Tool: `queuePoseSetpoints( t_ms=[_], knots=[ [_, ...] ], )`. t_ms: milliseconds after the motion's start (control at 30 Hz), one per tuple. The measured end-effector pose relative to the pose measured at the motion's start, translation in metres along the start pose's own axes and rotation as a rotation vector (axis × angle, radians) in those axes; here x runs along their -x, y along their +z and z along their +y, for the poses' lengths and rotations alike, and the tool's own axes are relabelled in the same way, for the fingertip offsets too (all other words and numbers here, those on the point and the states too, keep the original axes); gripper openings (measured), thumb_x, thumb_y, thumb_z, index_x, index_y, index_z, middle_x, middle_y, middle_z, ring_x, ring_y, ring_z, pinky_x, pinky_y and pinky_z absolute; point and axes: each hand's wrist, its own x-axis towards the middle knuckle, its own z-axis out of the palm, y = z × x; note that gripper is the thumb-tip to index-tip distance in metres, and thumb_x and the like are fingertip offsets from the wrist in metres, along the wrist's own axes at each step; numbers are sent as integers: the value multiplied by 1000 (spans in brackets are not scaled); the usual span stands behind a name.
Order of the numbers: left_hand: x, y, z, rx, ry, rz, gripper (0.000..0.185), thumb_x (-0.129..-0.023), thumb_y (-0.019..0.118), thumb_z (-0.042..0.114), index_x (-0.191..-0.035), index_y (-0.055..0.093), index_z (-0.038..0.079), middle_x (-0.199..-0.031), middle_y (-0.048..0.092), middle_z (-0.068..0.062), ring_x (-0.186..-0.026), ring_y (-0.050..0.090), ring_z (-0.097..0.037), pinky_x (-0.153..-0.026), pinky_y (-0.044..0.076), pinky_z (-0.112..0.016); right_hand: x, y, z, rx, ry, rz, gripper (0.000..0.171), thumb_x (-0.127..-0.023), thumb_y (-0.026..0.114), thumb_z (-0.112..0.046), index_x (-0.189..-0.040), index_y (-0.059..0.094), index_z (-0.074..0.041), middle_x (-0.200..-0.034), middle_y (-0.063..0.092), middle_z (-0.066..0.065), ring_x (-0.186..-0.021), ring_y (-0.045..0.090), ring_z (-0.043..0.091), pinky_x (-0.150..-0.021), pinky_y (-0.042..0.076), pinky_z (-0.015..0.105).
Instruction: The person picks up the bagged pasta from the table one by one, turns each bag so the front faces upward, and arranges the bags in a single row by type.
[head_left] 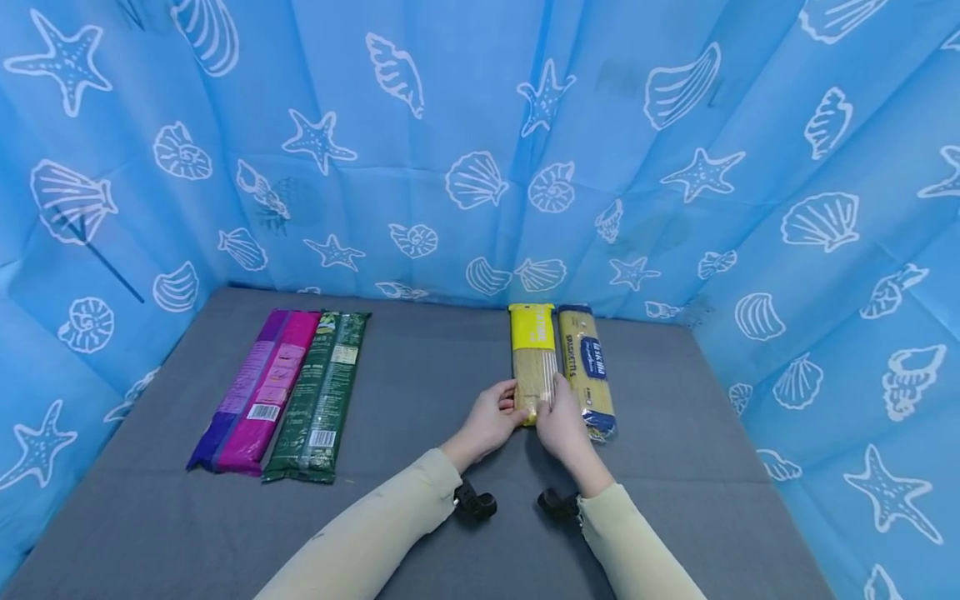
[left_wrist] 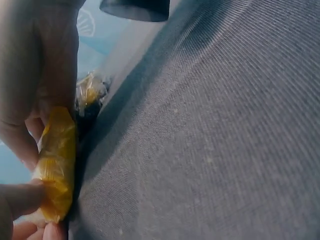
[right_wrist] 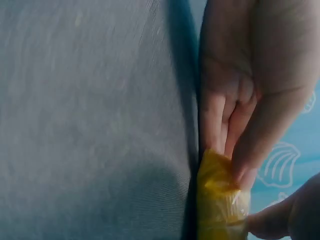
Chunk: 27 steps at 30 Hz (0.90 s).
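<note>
The near end of the yellow spaghetti pack (head_left: 533, 360) is being hidden by the left hand (head_left: 491, 421) and right hand (head_left: 561, 425), which are pinching it from both sides. Thin pasta sticks are being held inside it. Just right of the right hand, a blue-label pack (head_left: 588, 368) is lying.

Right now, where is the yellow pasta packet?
In the head view, the yellow pasta packet lies right of centre on the grey table, beside the blue-labelled spaghetti packet, its near end held by both hands.
</note>
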Motion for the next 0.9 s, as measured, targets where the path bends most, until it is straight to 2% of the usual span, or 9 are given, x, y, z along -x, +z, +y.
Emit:
queuePoseSetpoints(
  t_ms=[200,367,500,700,900],
  knots=[
    [4,-8,-7,7,18,-37,51,-92,67,10,-140,49,7,-132,56,-8,-111,58,-18,-85,52,-29,7,-2,-8,46,-18,7,56,-97,50,-9,-147,29,1,-141,35,26,-129,38,38,-104,35,55],
    [11,-17,-4,-5,29,-96,46,-95,64,13,-138,50,5,-128,58,-11,-108,60,-19,-86,52,-31,9,-5,-13,18,-91,36,53,-98,54,-16,-147,35,-5,-142,38,19,-129,40,33,-103,37,53],
    [17,-32,-2,-58,61,-103,46,-96,63,18,-138,50,5,-128,58,-12,-107,61,-21,-85,53,-34,10,-4,-20,-23,-129,51,52,-98,55,-17,-146,37,-6,-140,40,16,-126,43,32,-100,40,51],
    [25,-68,6,-180,128,-55,49,-96,62,19,-142,47,7,-132,56,-13,-107,61,-19,-85,53,-35,13,3,-34,-131,-157,50,54,-98,57,-20,-146,36,-7,-140,44,14,-124,46,29,-99,43,48],
    [31,-114,16,-328,131,76,49,-94,66,24,-140,49,18,-133,56,-10,-107,60,-19,-84,52,-39,16,20,-49,-253,-157,3,60,-96,62,-21,-147,33,-10,-136,46,12,-124,48,32,-100,44,46]
  ],
)
